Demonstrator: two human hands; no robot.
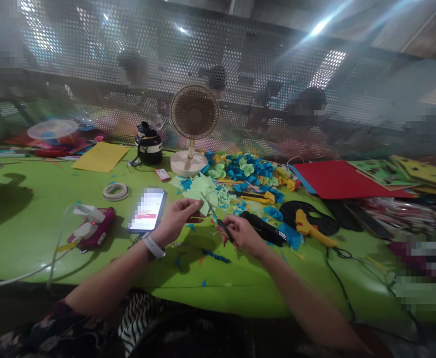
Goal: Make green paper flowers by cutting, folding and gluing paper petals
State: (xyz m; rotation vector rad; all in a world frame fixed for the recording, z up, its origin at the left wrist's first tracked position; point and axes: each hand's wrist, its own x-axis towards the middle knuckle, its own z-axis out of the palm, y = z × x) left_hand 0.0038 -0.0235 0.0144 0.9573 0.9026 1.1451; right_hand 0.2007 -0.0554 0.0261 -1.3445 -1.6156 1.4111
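A light-green paper piece [203, 191] is pinched between the thumb and fingertips of the left hand [175, 219], whose fingers are closed on its lower left edge. It is held just above the green table [35, 233], a little beyond both hands at about twelve o'clock. A pair of scissors [218, 219] is gripped in the right hand [242, 233], with the fingers curled shut around the handles. The long axis of the blades is seen running from the right hand toward ten o'clock, and the tips are met by the paper's lower right edge. From the right fingers the paper lies at ten to eleven o'clock. From the left fingers it lies at two o'clock and is in contact, so the left hand is the nearer. Whether the blades are parted cannot be told. A phone [147, 210] is laid at nine o'clock of the left hand, and paper flowers [247, 171] are heaped at one o'clock.
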